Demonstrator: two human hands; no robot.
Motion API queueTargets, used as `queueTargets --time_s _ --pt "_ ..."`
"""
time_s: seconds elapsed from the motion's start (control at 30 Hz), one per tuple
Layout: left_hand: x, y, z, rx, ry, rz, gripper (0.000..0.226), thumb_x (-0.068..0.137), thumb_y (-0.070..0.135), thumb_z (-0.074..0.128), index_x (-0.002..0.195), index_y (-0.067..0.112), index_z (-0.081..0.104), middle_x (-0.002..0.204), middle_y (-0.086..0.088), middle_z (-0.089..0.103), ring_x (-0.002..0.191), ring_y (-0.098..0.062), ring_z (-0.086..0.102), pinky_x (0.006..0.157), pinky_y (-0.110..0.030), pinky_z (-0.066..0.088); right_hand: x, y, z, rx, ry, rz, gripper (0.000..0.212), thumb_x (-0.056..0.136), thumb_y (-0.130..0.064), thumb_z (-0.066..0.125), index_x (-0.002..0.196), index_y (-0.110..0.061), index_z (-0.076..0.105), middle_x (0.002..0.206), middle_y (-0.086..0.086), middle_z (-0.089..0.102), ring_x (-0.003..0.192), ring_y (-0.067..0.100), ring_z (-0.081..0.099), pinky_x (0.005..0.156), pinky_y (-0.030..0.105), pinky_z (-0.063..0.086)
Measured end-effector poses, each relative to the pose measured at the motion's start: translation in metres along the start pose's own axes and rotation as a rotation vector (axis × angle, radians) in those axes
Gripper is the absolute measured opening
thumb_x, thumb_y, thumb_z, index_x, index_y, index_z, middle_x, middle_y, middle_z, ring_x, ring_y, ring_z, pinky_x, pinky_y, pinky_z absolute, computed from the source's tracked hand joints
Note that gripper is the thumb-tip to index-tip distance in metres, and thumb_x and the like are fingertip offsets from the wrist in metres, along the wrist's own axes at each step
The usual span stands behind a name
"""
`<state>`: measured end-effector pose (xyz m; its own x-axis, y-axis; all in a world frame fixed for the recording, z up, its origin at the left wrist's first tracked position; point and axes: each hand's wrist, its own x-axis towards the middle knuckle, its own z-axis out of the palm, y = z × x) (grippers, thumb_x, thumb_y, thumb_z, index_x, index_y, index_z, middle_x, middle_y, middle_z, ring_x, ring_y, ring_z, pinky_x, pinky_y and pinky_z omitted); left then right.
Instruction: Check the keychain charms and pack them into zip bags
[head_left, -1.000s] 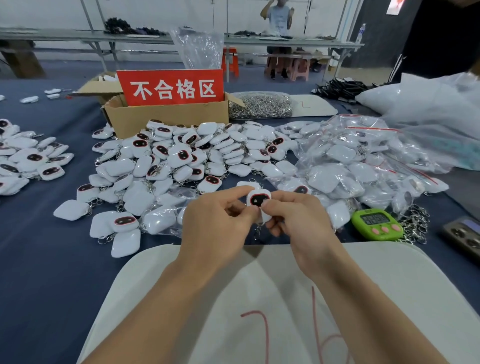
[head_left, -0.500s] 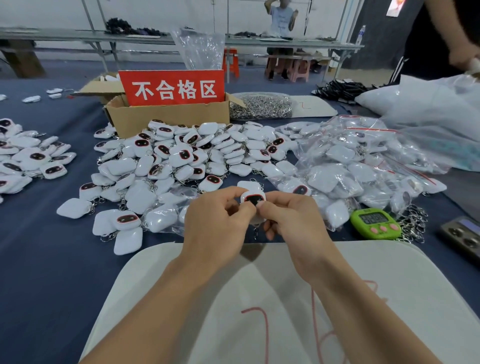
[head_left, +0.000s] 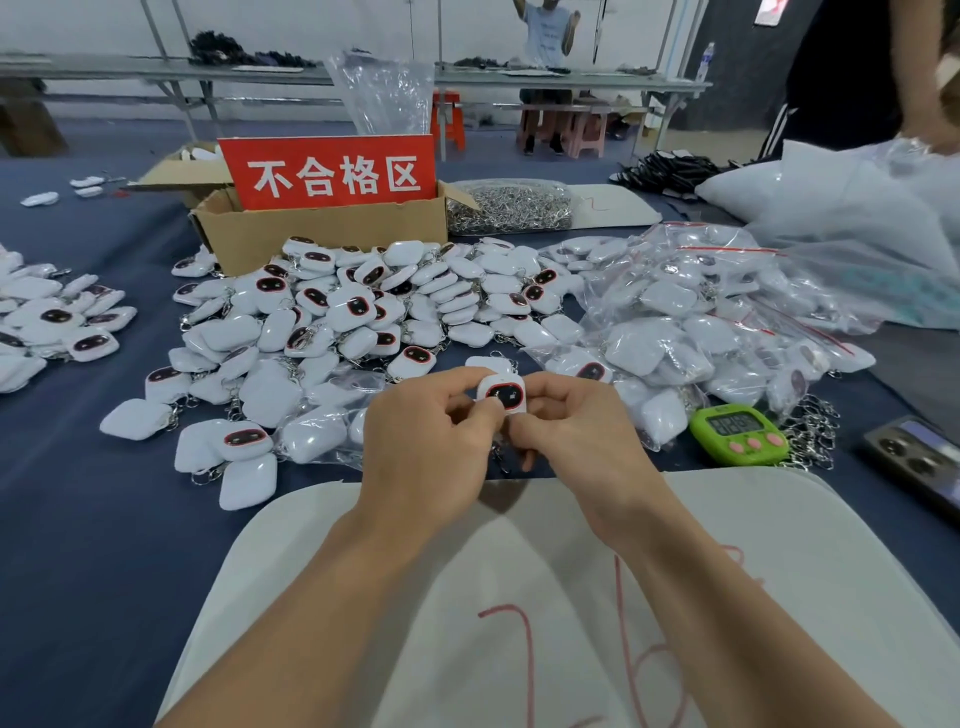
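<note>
A dark blue cloth (head_left: 78, 519) covers the work table. On its far side stands an open cardboard box (head_left: 322, 234) with a red sign (head_left: 332, 171) of white characters. Directly in front of the box lies a broad heap of loose white charms (head_left: 363, 306), some showing a dark oval face and some turned over. Further in front of the box, past that heap, the left hand (head_left: 431, 447) and the right hand (head_left: 576, 441) together pinch a single charm (head_left: 503, 395) between thumbs and curled fingers. It is held just above the cloth with its dark face up. Nearest of all from the box lies a white mat (head_left: 779, 571) with red pen marks, under the forearms. Just right of the box sits a clear bag of metal rings (head_left: 511, 208). To the front right of the box lies a pile of zip bags (head_left: 691, 322) filled with charms, with a green timer (head_left: 737, 434) and a phone (head_left: 919, 457) beyond it. Well left of the box is a second heap (head_left: 47, 322). Behind the box are a blue floor, long grey tables (head_left: 156, 73), orange and pink stools (head_left: 447, 119), and a person (head_left: 545, 31) by the pale wall. To the far right of the box, another person (head_left: 852, 78) in dark clothes stands over large white sacks (head_left: 841, 208).
</note>
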<state>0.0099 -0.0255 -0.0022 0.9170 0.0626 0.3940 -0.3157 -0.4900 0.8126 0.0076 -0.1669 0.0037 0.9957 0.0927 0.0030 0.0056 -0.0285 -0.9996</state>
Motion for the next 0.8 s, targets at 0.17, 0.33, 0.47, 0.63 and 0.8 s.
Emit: queueTargets --time_s 0.17,0.33,0.47,0.63,0.8 --pt "-0.0017 -0.001 -0.0016 0.012 0.001 0.008 0.023 0.081 0.036 0.06 0.097 0.044 0.074 0.055 0.009 0.062 0.054 -0.015 0.052 0.058 -0.034 0.047 0.0005 0.0006 -0.0003 -0.006 0.006 0.0 0.028 0.076 0.006 0.064 0.083 -0.017 0.079 0.073 0.01 0.073 0.062 0.015 0.055 0.055 0.023 0.048" --pt "-0.0017 0.0012 -0.0022 0.032 0.005 0.027 0.022 0.082 0.037 0.061 0.101 0.046 0.068 0.056 0.006 0.062 0.058 -0.02 0.053 0.06 -0.036 0.046 0.0015 -0.0005 0.0003 0.01 0.023 0.008 0.027 0.079 0.01 0.064 0.082 -0.012 0.078 0.069 0.011 0.072 0.055 0.016 0.05 0.049 0.021 0.046" --pt "-0.0012 -0.0005 -0.0017 0.047 0.015 0.018 0.015 0.083 0.038 0.061 0.089 0.035 0.074 0.052 0.006 0.056 0.055 -0.019 0.05 0.058 -0.037 0.044 0.002 0.0005 -0.0001 0.004 0.021 -0.017 0.025 0.08 0.005 0.065 0.082 -0.017 0.078 0.069 0.008 0.072 0.056 0.014 0.05 0.052 0.02 0.047" --pt "-0.0023 0.0017 -0.0015 0.011 0.04 0.039 0.017 0.087 0.038 0.064 0.1 0.041 0.075 0.06 0.012 0.065 0.056 -0.011 0.053 0.058 -0.032 0.044 0.0014 -0.0009 -0.0001 -0.005 0.131 -0.072 0.02 0.077 -0.006 0.074 0.089 -0.021 0.079 0.074 0.001 0.077 0.054 0.007 0.059 0.055 0.017 0.048" --pt "-0.0044 0.0053 0.0002 0.129 0.167 0.13 0.036 0.081 0.027 0.077 0.115 0.039 0.076 0.1 0.02 0.076 0.079 0.003 0.058 0.08 -0.02 0.048 0.0034 0.0006 -0.0057 -0.203 0.367 -0.229 0.027 0.079 0.002 0.077 0.088 -0.024 0.076 0.076 -0.01 0.076 0.065 0.007 0.067 0.063 0.017 0.053"
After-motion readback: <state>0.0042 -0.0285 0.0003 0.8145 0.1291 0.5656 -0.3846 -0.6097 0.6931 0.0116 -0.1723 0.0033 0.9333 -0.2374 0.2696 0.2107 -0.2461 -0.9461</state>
